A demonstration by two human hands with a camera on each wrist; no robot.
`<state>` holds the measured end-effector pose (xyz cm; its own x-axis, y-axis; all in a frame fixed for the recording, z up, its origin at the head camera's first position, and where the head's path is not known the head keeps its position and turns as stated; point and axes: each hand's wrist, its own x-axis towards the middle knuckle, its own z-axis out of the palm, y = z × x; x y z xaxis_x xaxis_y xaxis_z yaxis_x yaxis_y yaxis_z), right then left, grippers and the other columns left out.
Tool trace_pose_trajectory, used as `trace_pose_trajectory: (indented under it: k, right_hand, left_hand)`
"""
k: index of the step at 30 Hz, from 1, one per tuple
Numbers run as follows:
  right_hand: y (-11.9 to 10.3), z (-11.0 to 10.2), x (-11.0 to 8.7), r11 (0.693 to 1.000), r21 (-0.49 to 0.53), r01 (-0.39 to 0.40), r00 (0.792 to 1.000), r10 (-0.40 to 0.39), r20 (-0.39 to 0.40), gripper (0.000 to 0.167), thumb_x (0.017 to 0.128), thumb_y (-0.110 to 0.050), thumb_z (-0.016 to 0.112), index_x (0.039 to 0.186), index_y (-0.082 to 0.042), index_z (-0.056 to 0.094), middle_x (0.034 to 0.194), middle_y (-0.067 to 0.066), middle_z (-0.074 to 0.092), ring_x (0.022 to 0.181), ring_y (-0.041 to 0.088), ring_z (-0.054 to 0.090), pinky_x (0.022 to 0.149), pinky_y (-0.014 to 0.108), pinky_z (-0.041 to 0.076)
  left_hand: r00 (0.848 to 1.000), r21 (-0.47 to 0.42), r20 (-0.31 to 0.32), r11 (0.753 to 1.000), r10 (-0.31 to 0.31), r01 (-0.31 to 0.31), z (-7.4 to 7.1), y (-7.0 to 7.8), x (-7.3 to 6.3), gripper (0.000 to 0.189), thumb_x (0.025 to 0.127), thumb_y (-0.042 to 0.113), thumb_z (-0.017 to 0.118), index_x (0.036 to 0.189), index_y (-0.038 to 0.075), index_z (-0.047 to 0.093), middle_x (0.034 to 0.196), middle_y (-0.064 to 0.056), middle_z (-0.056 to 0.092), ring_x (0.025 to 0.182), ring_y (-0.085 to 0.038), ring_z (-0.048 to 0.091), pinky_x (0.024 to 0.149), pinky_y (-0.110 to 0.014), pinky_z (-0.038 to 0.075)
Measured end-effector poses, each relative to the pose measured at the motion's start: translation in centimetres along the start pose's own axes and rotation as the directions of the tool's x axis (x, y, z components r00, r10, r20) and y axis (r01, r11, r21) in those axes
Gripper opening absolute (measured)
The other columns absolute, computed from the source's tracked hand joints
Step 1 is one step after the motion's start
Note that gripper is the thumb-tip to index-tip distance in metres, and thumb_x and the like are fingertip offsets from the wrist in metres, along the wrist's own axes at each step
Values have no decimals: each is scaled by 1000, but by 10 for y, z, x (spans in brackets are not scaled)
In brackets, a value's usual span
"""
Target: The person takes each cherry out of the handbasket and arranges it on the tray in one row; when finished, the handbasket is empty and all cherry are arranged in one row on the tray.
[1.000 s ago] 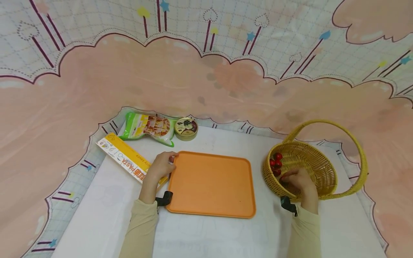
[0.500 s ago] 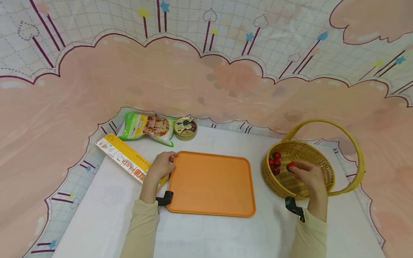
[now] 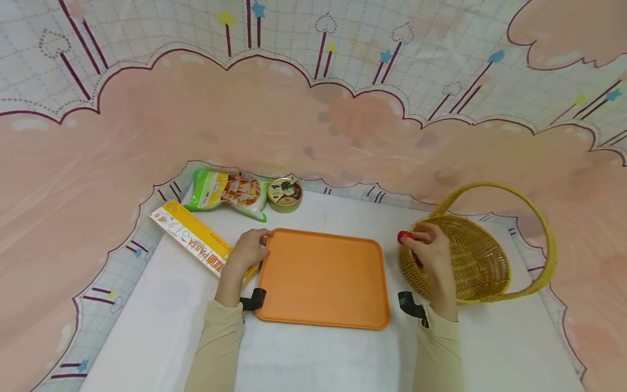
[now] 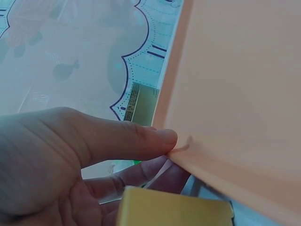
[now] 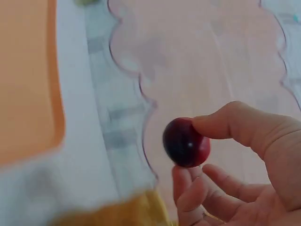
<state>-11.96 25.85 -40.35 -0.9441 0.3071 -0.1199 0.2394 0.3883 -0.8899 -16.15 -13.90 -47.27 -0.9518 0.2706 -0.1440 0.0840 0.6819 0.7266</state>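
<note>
On the white desk (image 3: 313, 356), an orange tray (image 3: 323, 283) lies in the middle. Around it, by a clock face laid on the tray in the head view, a long yellow and white box (image 3: 196, 239) slants at 10 o'clock, its near end reaching under the left wrist beside the tray's edge. A green and yellow bag (image 3: 230, 190) lies farther out between 10 and 11 o'clock, next to a round tin (image 3: 285, 195) at 11. The woven basket (image 3: 482, 261) stands at 3 o'clock, apart from the tray, its handle (image 3: 550, 239) leaning out on the far right. A patterned cloth (image 3: 235, 120) rises behind everything.

The left hand (image 3: 251, 247) grips the tray's rim near its 10 o'clock corner, thumb on top. The right hand (image 3: 432, 250) pinches a glossy red fruit (image 3: 404, 236) between thumb and fingertips, at the hand's 10 o'clock, just by the basket's 10 o'clock rim; that hand hides part of the basket.

The box reads "PASTA" in orange letters, with "rry sauce" on its yellow band. Print on the tin and bag is too small to read.
</note>
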Motion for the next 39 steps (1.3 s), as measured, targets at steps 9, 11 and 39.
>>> trace_pose_trajectory:
  k: [9, 11, 39]
  right_hand:
    - [-7, 102, -4, 980, 123, 159, 987, -160, -6, 30, 78, 2, 78, 105, 10, 68, 98, 26, 69, 75, 11, 65, 64, 16, 50]
    - [-6, 123, -7, 976, 142, 165, 985, -169, 18, 29, 77, 3, 79, 102, 10, 69, 95, 25, 70, 75, 17, 68, 61, 18, 50]
    - [-13, 235, -38, 988, 83, 133, 950, -150, 272, 22, 77, -1, 79, 97, 7, 72, 89, 18, 71, 78, 25, 70, 71, 33, 57]
  left_hand:
    - [1000, 2, -5, 1000, 6, -6, 1, 1, -1, 44, 81, -5, 63, 125, -6, 62, 91, -13, 55, 85, -28, 49, 79, -41, 41]
    - [1000, -5, -8, 1000, 8, -8, 1, 1, -1, 44, 81, -5, 63, 125, -6, 62, 91, -13, 56, 86, -28, 49, 79, -41, 41]
    - [1000, 12, -21, 1000, 4, -4, 3, 0, -1, 41, 82, -5, 64, 122, -5, 63, 89, -13, 56, 84, -27, 50, 79, -41, 42]
